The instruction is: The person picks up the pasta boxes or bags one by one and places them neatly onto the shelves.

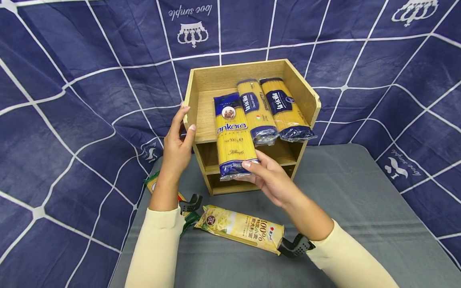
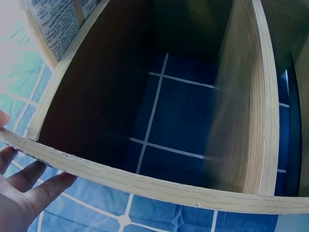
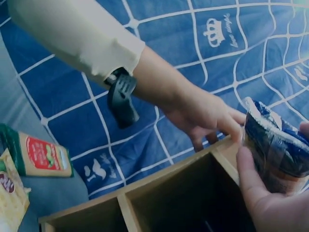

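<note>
My right hand (image 1: 271, 180) grips the lower end of a blue and yellow "ankara" spaghetti pack (image 1: 234, 140), thumb on top. The pack's far part lies over the top tray of a wooden shelf (image 1: 207, 116), its near end jutting past the front edge. In the right wrist view the pack's crinkled blue end (image 3: 275, 145) shows between thumb and fingers. My left hand (image 1: 178, 144) holds the shelf's left side panel, fingers on the outer face in the left wrist view. Two "la sicilia" spaghetti packs (image 1: 256, 108) (image 1: 284, 106) lie side by side on the tray's right.
On the grey surface (image 1: 342, 192) before the shelf lies a cream-yellow pasta pack (image 1: 243, 229). A green-ended pack (image 1: 155, 185) is partly hidden under my left forearm. Open compartments (image 2: 178, 106) sit below the top tray. Blue cloth with white lines (image 1: 144, 72) hangs behind and at both sides.
</note>
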A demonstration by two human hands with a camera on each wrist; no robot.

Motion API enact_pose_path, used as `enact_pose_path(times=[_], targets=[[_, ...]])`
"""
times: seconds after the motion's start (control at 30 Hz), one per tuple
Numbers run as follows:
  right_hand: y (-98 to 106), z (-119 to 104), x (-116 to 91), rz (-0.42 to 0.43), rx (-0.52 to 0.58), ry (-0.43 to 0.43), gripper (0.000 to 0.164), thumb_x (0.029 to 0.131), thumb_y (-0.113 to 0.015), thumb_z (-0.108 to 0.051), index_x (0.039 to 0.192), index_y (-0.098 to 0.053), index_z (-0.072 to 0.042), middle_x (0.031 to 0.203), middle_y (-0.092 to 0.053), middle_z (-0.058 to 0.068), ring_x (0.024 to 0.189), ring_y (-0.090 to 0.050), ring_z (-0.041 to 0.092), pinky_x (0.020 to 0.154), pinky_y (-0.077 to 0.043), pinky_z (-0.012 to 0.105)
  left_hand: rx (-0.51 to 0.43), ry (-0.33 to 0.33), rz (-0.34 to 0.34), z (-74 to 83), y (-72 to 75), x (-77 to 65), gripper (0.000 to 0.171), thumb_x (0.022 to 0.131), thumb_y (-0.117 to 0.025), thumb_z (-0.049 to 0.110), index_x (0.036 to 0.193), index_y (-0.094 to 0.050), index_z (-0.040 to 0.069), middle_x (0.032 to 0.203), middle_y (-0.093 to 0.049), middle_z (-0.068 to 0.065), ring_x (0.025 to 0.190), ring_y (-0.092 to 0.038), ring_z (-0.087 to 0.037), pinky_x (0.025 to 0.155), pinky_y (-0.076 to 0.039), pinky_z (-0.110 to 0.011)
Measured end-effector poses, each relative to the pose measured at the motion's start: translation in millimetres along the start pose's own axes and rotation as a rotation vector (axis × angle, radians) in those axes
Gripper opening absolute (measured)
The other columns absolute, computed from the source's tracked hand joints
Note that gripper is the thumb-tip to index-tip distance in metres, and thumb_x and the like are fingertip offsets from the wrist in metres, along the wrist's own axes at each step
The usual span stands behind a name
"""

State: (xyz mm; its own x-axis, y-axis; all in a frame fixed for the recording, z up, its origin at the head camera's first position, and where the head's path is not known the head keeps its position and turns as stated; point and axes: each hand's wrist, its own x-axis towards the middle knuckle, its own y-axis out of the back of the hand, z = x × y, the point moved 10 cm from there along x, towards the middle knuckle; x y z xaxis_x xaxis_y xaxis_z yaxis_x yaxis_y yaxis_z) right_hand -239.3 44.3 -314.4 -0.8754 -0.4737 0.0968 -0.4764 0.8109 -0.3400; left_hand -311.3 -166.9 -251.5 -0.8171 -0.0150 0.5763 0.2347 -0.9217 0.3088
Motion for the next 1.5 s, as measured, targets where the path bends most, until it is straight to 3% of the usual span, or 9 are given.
enact_pose_path(times=[0.17,0.23,0.33,0.43,0.5,0.6,0.73,0.97,1.5], targets=[[7,-2,-8,0.047,-0.093,0.05,0.059,0.101,-0.055,-0.009,0.156,-0.032,-0.009,0.137,-0.06,0.012,0.116,-0.067,0.019,0.101,-0.055,0.036,-0.007,-0.001,-0.007,-0.3,-1.5,1.6,0.045,0.106,-0.054,0.022,0.149,-0.046,0.033,0.163,-0.031,0.019,0.141,-0.048,-0.016,0.104,-0.049,-0.049],[12,-7,-12,0.108,-0.228,0.109,0.064,0.099,-0.061,-0.01,0.156,-0.032,-0.013,0.142,-0.054,0.013,0.121,-0.063,0.018,0.1,-0.055,0.03,-0.006,0.003,-0.007,-0.5,-1.3,1.4,0.045,0.106,-0.054,0.023,0.149,-0.046,0.034,0.163,-0.031,0.019,0.14,-0.049,-0.016,0.104,-0.049,-0.048],[13,-24,-22,0.221,-0.559,0.318,0.069,0.094,-0.071,-0.012,0.155,-0.038,-0.017,0.146,-0.048,0.009,0.127,-0.056,0.017,0.105,-0.049,0.022,-0.001,0.007,-0.002,-0.5,-0.2,0.7,0.045,0.105,-0.054,0.023,0.149,-0.046,0.034,0.163,-0.032,0.019,0.139,-0.05,-0.016,0.103,-0.05,-0.047],[-1,-47,-36,0.309,-0.914,0.617,0.06,0.09,-0.076,-0.011,0.146,-0.054,-0.015,0.146,-0.05,0.009,0.133,-0.053,0.023,0.114,-0.042,0.026,-0.003,0.008,0.002,-0.4,0.6,0.2,0.045,0.106,-0.054,0.022,0.149,-0.047,0.033,0.163,-0.032,0.019,0.139,-0.05,-0.016,0.102,-0.05,-0.047],[-17,-58,-44,0.305,-1.059,0.801,0.048,0.09,-0.076,-0.009,0.136,-0.063,-0.011,0.144,-0.054,0.012,0.136,-0.052,0.03,0.118,-0.038,0.034,-0.004,0.01,0.001,-0.2,0.5,0.0,0.045,0.105,-0.054,0.022,0.149,-0.047,0.033,0.163,-0.032,0.019,0.138,-0.051,-0.016,0.102,-0.05,-0.047],[-35,-64,-47,0.23,-1.166,0.944,0.032,0.094,-0.071,-0.011,0.126,-0.071,-0.009,0.143,-0.059,0.015,0.14,-0.049,0.035,0.121,-0.036,0.042,-0.004,0.012,-0.001,0.1,0.4,0.2,0.045,0.105,-0.054,0.022,0.149,-0.046,0.033,0.163,-0.032,0.019,0.137,-0.052,-0.017,0.101,-0.05,-0.047],[-44,-65,-43,0.171,-1.232,0.958,0.027,0.097,-0.069,-0.014,0.123,-0.074,-0.012,0.142,-0.061,0.014,0.137,-0.053,0.032,0.12,-0.038,0.04,0.004,0.011,-0.006,0.1,-0.7,0.4,0.045,0.106,-0.054,0.023,0.149,-0.046,0.034,0.163,-0.033,0.017,0.138,-0.051,-0.018,0.103,-0.049,-0.05],[-45,-65,-34,0.165,-1.289,0.938,0.029,0.094,-0.072,-0.009,0.122,-0.074,-0.013,0.133,-0.067,0.011,0.131,-0.058,0.029,0.118,-0.041,0.038,0.014,0.019,-0.002,-1.2,0.2,-0.1,0.046,0.105,-0.054,0.023,0.149,-0.046,0.035,0.163,-0.033,0.017,0.137,-0.052,-0.018,0.103,-0.05,-0.051],[-42,-70,-3,0.261,-1.452,1.003,0.024,0.096,-0.07,-0.014,0.12,-0.076,-0.013,0.126,-0.071,0.011,0.121,-0.066,0.028,0.113,-0.045,0.048,0.015,0.0,0.001,-0.7,1.1,-0.1,0.046,0.105,-0.055,0.023,0.149,-0.046,0.032,0.163,-0.032,0.017,0.14,-0.05,-0.017,0.106,-0.048,-0.047]])
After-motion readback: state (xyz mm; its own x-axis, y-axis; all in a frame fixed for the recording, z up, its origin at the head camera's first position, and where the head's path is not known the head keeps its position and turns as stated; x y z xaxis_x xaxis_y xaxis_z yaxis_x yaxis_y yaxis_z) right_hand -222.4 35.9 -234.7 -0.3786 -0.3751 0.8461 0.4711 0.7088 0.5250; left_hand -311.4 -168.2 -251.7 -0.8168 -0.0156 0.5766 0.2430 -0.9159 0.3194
